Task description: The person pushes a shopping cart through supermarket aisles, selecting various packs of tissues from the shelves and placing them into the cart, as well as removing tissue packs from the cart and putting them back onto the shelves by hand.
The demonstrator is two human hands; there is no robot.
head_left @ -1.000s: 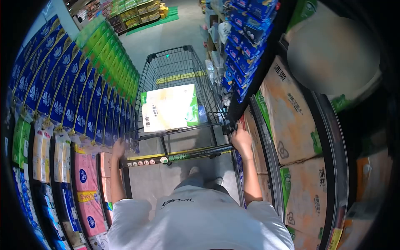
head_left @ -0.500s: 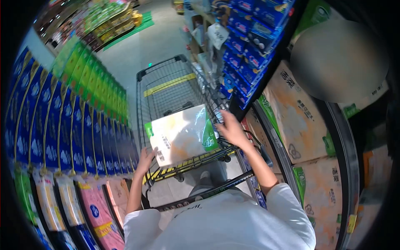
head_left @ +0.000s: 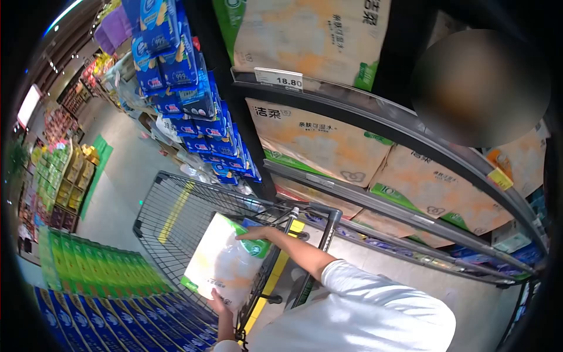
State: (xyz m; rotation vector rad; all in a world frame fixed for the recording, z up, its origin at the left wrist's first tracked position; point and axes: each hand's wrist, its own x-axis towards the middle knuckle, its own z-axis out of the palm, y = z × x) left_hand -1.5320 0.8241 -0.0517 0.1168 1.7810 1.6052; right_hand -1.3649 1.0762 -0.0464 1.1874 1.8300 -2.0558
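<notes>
A large white-and-green tissue pack (head_left: 226, 258) sits tilted at the near end of the black wire shopping cart (head_left: 170, 205). At the pack's lower edge my left hand (head_left: 219, 303) presses against its side, fingers partly visible. My right hand (head_left: 256, 233) grips the opposite side of the pack, by its green corner. Both hands hold it between them. The cart's black handle bar (head_left: 316, 258) lies beside my right forearm, with neither hand on it.
Shelves (head_left: 375, 129) of beige tissue packs stand at the right, with a price tag (head_left: 278, 78) above. Blue hanging packs (head_left: 205, 111) are beyond the cart. Green packs (head_left: 99, 264) and blue packs (head_left: 123, 320) are stacked at the lower left.
Both hands have left the cart handle and reached the tissue pack, one on each side. The view has turned right, so the cart appears rotated and the right-hand shelves fill more of it.
</notes>
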